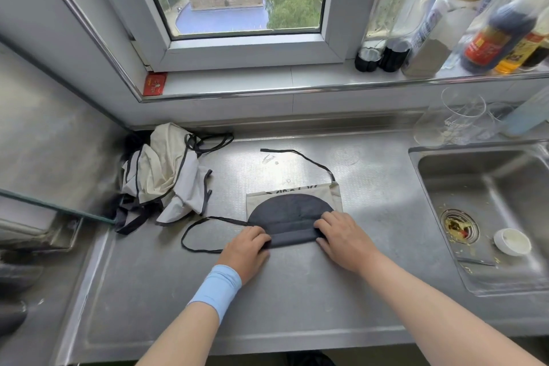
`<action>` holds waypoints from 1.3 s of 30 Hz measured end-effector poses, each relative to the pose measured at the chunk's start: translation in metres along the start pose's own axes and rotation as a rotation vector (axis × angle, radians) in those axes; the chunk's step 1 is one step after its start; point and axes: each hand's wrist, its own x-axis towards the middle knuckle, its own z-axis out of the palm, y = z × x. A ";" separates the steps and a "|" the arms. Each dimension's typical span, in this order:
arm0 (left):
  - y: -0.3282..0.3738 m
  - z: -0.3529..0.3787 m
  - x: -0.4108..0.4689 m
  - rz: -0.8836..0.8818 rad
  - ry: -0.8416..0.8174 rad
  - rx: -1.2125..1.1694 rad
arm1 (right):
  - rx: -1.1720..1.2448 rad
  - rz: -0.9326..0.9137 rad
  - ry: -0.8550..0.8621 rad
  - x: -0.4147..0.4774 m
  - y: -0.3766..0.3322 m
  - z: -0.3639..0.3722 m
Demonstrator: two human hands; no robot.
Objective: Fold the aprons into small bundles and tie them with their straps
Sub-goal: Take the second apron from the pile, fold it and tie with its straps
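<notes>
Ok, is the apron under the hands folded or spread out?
Folded, untied: the apron is a compact rectangle, near edge rolled under left hand and right hand; straps lie loose.

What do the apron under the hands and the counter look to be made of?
Apron: woven cloth, probably cotton or canvas, matte beige with a dark patch; it folds flat and creases. Counter: apparently stainless steel, brushed grey, with dull reflections and a dotted embossed patch.

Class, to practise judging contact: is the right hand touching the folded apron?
Touching. The head view shows the right hand with fingers curled onto the dark folded edge of the apron, with no gap between them.
</notes>
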 end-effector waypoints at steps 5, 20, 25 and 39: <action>-0.018 -0.014 0.013 -0.092 -0.049 -0.061 | -0.104 -0.011 0.062 0.016 0.006 -0.001; 0.004 -0.021 0.058 -0.257 -0.053 0.092 | -0.199 -0.055 0.143 0.033 -0.004 0.001; 0.006 -0.009 0.043 -0.126 -0.030 0.105 | -0.038 -0.018 0.034 0.027 0.006 -0.001; -0.019 -0.030 0.076 -0.426 -0.070 -0.196 | 0.145 0.301 -0.065 0.075 0.020 -0.025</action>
